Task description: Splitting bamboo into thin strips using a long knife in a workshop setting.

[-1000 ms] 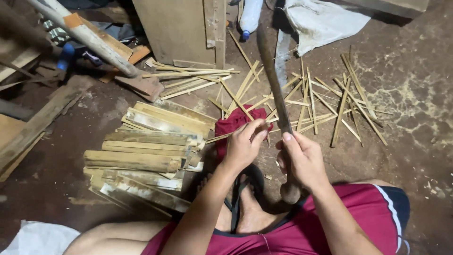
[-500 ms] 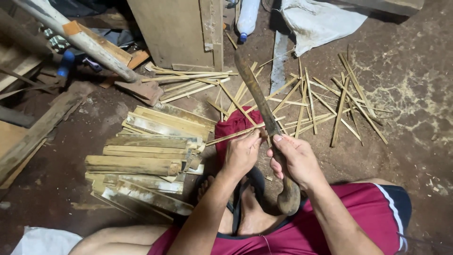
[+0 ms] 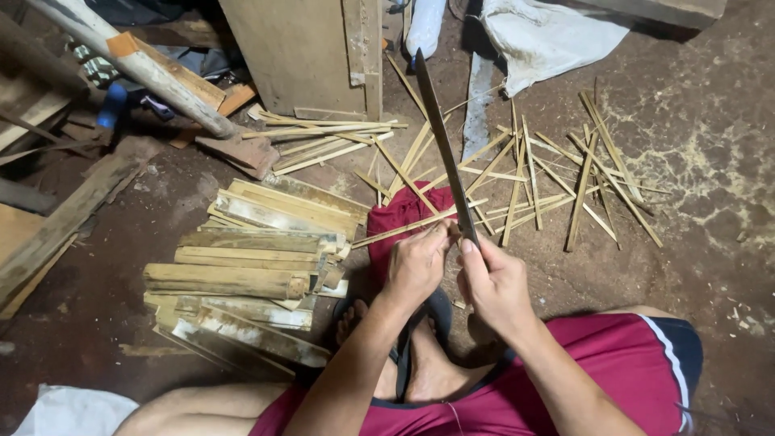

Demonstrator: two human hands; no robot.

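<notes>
The right hand (image 3: 494, 284) has its grip closed on a long knife (image 3: 442, 149) pointing away, while the left hand (image 3: 416, 266) just beside it pinches a thin bamboo strip (image 3: 404, 228).

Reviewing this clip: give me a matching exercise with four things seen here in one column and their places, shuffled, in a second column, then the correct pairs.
Things:
1. long knife
2. thin bamboo strip
3. stack of split bamboo slats
4. scattered thin sticks

Places:
A. piled on the ground to the person's left
B. spread over the ground ahead and to the right
C. gripped in the right hand, blade pointing away
D. pinched in the left hand, against the blade

Pairs: 1-C, 2-D, 3-A, 4-B
</notes>
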